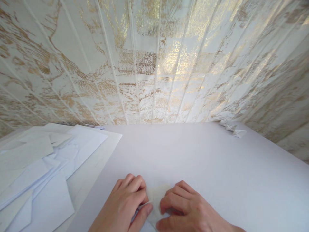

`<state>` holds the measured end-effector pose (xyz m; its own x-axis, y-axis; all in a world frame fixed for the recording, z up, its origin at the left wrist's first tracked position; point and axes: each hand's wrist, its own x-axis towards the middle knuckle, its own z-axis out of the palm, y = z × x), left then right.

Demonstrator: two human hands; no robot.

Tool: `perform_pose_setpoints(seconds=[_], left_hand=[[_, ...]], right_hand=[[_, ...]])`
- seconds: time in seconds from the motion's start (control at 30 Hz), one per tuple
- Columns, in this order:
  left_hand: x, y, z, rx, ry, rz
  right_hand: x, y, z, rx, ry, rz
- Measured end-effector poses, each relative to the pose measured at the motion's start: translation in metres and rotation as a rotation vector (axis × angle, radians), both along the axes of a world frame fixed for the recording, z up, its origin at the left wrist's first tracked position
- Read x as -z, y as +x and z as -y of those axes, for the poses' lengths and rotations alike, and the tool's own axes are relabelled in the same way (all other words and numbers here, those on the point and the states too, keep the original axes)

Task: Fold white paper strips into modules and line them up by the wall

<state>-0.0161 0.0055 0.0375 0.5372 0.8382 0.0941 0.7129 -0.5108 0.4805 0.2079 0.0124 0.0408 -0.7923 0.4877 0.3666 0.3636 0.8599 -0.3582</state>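
A small piece of whitish paper point(154, 196) lies on the white tabletop at the bottom middle of the view, between my two hands. My left hand point(127, 203) has its fingers curled, with the thumb and forefinger closed on the left edge of this paper, which lifts slightly there. On the opposite side, my right hand point(188, 206) rests with bent fingers, thumb and fingertips touching the paper's right side. Both hands cover much of the sheet, so its full shape and folds are hidden.
A loose pile of white paper sheets and pieces point(53, 174) covers the table's left side. Several small folded paper shapes point(233, 129) stand in a row at the back right. Behind the tabletop point(188, 154) hangs a white curtain with gold patterns point(145, 64), which continues along the right.
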Motion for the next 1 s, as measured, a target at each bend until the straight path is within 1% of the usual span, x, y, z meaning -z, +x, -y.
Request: perform_pose_setpoints(seconds=[0.13, 0.27, 0.33, 0.47, 0.53, 0.7, 0.77, 0.93, 1.0], left_hand=[[0.002, -0.002, -0.001, -0.009, 0.004, 0.008], [0.008, -0.005, -0.004, 0.037, -0.009, 0.018], [0.011, -0.003, -0.003, 0.039, -0.014, 0.006], [0.009, 0.006, 0.004, -0.088, 0.019, -0.092], [0.005, 0.010, 0.008, -0.109, 0.033, -0.127], [0.002, 0.010, 0.010, -0.103, 0.054, -0.103], [0.003, 0.007, 0.007, -0.099, 0.056, -0.091], [0.008, 0.002, 0.001, -0.034, 0.056, -0.105], [0.008, 0.001, 0.000, -0.053, 0.079, -0.122]], right_hand=[[0.002, -0.001, 0.001, 0.009, -0.019, 0.030], [0.005, 0.000, 0.000, -0.014, -0.018, 0.041], [0.007, 0.001, 0.000, -0.016, -0.025, 0.050], [0.012, 0.001, 0.001, 0.001, -0.004, 0.011], [0.014, 0.000, 0.001, 0.006, 0.004, 0.006], [0.014, -0.002, 0.000, 0.000, 0.045, -0.015], [0.014, -0.003, -0.001, 0.008, 0.059, -0.028], [0.017, -0.004, -0.001, 0.025, 0.068, -0.045], [0.019, -0.005, -0.001, 0.037, 0.073, -0.069]])
